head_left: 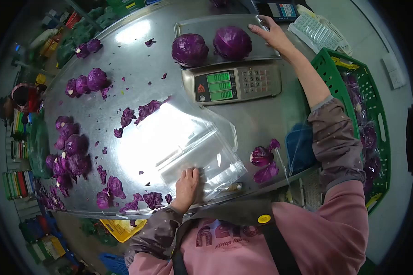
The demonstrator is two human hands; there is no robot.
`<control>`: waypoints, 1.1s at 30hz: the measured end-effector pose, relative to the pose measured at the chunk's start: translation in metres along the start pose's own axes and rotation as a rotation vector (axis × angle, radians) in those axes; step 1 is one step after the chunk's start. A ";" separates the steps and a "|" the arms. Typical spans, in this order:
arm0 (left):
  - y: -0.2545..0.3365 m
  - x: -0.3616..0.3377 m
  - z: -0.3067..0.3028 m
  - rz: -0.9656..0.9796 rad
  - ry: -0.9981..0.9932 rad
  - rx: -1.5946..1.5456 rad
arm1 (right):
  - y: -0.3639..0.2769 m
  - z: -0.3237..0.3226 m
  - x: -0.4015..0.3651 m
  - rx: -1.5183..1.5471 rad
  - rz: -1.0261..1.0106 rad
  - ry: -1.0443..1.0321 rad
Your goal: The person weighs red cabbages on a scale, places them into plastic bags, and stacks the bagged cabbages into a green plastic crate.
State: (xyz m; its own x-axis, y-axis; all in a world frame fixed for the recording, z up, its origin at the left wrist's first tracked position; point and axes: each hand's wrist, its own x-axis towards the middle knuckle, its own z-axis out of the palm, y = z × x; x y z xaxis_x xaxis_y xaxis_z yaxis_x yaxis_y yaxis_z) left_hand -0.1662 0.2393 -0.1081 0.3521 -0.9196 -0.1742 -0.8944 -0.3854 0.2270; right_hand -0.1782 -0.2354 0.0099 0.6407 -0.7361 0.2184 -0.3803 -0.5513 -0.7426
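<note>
Dark apron [243, 208], round purple cabbages [232, 42]

yellow basket [106, 225]: lower left | blue crate [114, 263]: near it

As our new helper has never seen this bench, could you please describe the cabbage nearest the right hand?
On the metal table, find the scale with the green-lit display. Two purple cabbages sit in its clear tray. It is the right-hand cabbage, closer to the person's right hand than its neighbour.
</note>
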 end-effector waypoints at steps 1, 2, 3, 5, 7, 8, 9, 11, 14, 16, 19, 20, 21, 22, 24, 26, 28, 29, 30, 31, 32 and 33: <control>-0.002 0.000 0.004 -0.003 0.009 0.004 | -0.003 0.002 0.002 0.002 -0.010 0.003; -0.005 0.001 0.009 -0.025 0.076 0.001 | -0.003 0.006 0.004 0.010 -0.050 -0.015; -0.006 0.002 0.008 -0.045 0.143 -0.002 | -0.004 0.010 0.005 0.018 -0.088 -0.033; -0.006 0.002 0.009 -0.076 0.185 0.015 | -0.004 0.023 0.005 0.027 -0.175 -0.087; -0.009 0.004 0.011 -0.109 0.223 0.028 | -0.002 0.045 0.002 -0.170 -0.292 -0.112; -0.016 0.006 0.014 -0.085 0.235 -0.017 | 0.001 0.058 0.000 -0.120 -0.273 -0.082; -0.023 0.007 0.015 -0.061 0.246 -0.061 | -0.003 0.059 -0.001 -0.119 -0.277 -0.080; -0.035 0.011 -0.006 -0.192 0.133 -0.064 | -0.010 0.060 -0.006 -0.046 -0.150 -0.010; -0.046 0.023 -0.059 -0.254 0.458 -0.029 | -0.006 0.054 -0.010 0.161 -0.044 0.076; -0.050 0.025 -0.067 -0.312 0.740 -0.312 | -0.010 0.049 -0.019 0.530 0.144 0.134; -0.049 0.010 -0.005 0.012 0.118 -0.033 | -0.068 0.037 -0.076 1.209 0.240 -0.124; -0.041 0.018 -0.011 -0.077 0.248 -0.151 | -0.088 0.034 -0.102 1.252 0.272 -0.232; -0.032 0.020 -0.019 -0.162 0.359 -0.272 | -0.100 0.036 -0.135 1.295 0.325 -0.334; -0.029 0.025 -0.023 -0.173 0.410 -0.306 | -0.103 0.042 -0.165 1.314 0.424 -0.481; -0.028 0.028 -0.035 -0.231 0.276 -0.496 | -0.113 0.064 -0.222 1.295 0.608 -0.663; -0.032 0.025 -0.037 -0.113 0.507 -0.728 | -0.126 0.084 -0.259 1.294 0.610 -0.812; -0.031 0.018 -0.048 -0.341 0.345 -1.389 | -0.127 0.097 -0.276 1.321 0.609 -0.903; -0.023 0.015 -0.068 -0.501 0.293 -1.622 | -0.119 0.104 -0.282 1.253 0.683 -0.891; -0.020 0.010 -0.073 -0.500 0.295 -1.629 | -0.117 0.107 -0.283 1.179 0.754 -0.877; -0.018 0.004 -0.076 -0.504 0.308 -1.366 | -0.118 0.109 -0.284 1.171 0.754 -0.877; -0.017 -0.001 -0.078 -0.503 0.317 -1.104 | -0.121 0.110 -0.282 1.101 0.784 -0.849; -0.015 -0.006 -0.083 -0.504 0.321 -1.110 | -0.125 0.113 -0.280 1.031 0.813 -0.820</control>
State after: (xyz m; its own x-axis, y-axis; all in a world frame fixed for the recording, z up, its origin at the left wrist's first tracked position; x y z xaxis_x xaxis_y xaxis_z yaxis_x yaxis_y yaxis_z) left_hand -0.1319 0.2441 -0.0305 0.7759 -0.5696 -0.2711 0.0170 -0.4106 0.9116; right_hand -0.2345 0.0839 -0.0298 0.8050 -0.0926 -0.5860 -0.4075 0.6314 -0.6597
